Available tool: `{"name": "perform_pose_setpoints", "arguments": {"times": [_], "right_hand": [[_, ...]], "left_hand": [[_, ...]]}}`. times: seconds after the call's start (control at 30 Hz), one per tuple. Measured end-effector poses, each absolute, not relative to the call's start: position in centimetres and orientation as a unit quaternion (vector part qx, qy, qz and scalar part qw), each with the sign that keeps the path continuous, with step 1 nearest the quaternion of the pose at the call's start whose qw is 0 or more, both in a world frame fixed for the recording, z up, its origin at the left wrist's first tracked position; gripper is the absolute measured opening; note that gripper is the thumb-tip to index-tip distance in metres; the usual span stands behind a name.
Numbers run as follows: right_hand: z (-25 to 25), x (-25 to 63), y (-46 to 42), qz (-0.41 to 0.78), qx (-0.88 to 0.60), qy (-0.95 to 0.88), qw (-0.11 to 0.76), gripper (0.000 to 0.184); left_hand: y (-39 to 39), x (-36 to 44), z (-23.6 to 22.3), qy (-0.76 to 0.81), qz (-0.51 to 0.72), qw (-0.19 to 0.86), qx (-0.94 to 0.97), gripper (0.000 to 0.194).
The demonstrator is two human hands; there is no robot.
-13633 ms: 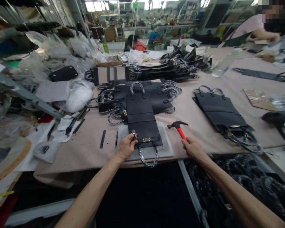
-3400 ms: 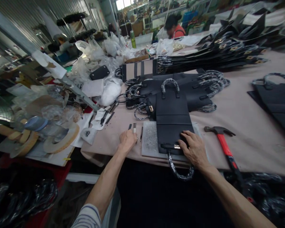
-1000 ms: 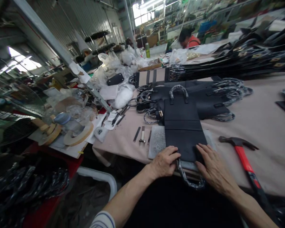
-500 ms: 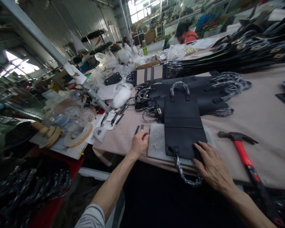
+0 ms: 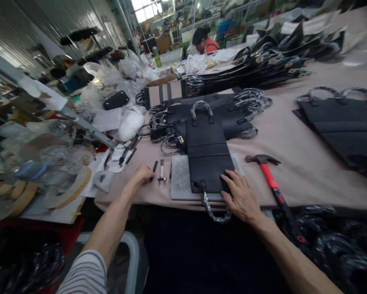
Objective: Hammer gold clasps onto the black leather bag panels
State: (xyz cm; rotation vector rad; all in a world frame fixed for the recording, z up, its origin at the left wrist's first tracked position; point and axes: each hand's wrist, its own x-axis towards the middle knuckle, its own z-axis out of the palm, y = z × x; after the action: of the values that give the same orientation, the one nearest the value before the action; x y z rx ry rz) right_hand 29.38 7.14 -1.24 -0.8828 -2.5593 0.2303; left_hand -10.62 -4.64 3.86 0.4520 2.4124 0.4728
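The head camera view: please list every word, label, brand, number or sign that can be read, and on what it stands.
No text is readable in this view.
Black bag under the right hand: no lettering shows.
Hammer handle: any marking is too small to read.
Gold-coloured clasp: any engraving is too small.
Paper on slanted post: any writing is too blurred.

Both forearms [image 5: 110, 222] reach forward; the left grip [image 5: 144, 174] is curled, the right grip [image 5: 241, 198] loosely spread, palm down.
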Motion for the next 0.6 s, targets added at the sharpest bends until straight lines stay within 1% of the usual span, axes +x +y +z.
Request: {"name": "perform_pose_setpoints", "arguments": {"times": [0.17,0.27,0.33,0.43,0.5,0.6], "right_hand": [[-2.0,29.4,7.5,0.081,-0.304,-0.92,0.233,0.048],[-2.1,29.3,7.5,0.077,-0.302,-0.921,0.233,0.048],[-1.9,29.3,7.5,0.075,-0.302,-0.921,0.236,0.047],[-1.8,29.2,7.4,0.075,-0.3,-0.92,0.239,0.048],[-1.9,29.2,7.5,0.078,-0.299,-0.921,0.237,0.049],[-1.9,29.2,7.5,0.082,-0.303,-0.921,0.232,0.049]], "left_hand": [[-7.9,-10.3,4.6,0.821,0.38,0.407,0.124,0.02],[-10.1,-9.1,4.5,0.758,0.476,0.43,0.121,0.02],[-11.2,-7.9,4.3,0.687,0.557,0.452,0.119,0.023],[-12.1,-5.9,4.0,0.537,0.677,0.489,0.119,0.033],[-12.1,-4.7,4.0,0.475,0.718,0.494,0.121,0.04],[-11.1,-2.7,4.2,0.439,0.736,0.5,0.126,0.048]]}}
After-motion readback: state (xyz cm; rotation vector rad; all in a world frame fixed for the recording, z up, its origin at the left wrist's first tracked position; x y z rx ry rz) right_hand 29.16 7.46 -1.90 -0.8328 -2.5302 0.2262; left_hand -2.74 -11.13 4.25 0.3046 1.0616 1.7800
